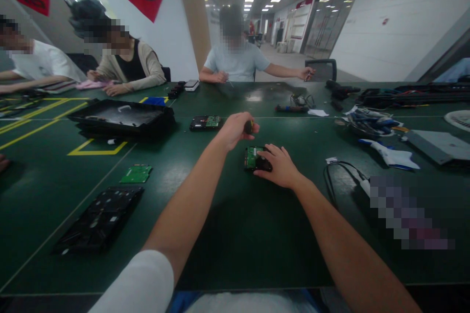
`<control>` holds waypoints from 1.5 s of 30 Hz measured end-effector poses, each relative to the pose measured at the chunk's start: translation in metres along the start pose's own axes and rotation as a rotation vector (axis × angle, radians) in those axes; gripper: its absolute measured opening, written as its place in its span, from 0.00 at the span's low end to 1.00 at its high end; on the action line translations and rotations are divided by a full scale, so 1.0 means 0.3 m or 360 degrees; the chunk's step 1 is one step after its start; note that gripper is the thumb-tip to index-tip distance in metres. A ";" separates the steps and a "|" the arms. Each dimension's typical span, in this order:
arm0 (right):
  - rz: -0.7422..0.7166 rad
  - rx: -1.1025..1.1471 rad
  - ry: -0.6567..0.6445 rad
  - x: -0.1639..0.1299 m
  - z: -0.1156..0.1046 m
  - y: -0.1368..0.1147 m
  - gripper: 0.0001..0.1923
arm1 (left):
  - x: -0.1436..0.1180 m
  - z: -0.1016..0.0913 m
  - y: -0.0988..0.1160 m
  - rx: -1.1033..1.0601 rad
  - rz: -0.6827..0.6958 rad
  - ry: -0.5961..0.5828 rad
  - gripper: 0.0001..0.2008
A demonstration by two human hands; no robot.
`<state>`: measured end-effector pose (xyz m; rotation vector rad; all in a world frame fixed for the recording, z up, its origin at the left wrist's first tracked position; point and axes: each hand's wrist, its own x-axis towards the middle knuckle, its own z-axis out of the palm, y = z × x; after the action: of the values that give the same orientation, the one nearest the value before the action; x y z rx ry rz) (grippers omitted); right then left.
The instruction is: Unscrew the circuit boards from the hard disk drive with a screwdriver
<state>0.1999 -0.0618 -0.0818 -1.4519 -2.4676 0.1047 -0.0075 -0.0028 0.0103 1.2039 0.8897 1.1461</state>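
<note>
My left hand (235, 131) is closed around a screwdriver (249, 127), of which only the dark, yellow-edged handle end shows; its shaft is hidden. It hovers just above a hard drive (251, 157) lying on the green table, circuit board facing up. My right hand (279, 166) grips that drive from the right, thumb at the near edge and fingers over its top and far edge. Farther back, to the left of my left hand, rests a second hard drive (204, 122) with a green board showing.
At left lie a loose green circuit board (135, 173), a black plastic panel (99, 220) and a black tray (125, 116). To the right are a cable bundle (369, 122), white-blue gloves (391, 154), a grey metal box (438, 144) and a black cable (326, 181). Several people sit around the table.
</note>
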 end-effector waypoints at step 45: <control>0.0001 -0.0013 0.0013 0.006 0.010 0.005 0.40 | -0.022 0.005 0.021 0.0012 -0.0131 -0.0167 0.09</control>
<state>0.1994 -0.0592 -0.0847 -1.4537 -2.4639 0.0887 -0.0088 -0.0098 0.0163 1.2113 0.8568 1.0052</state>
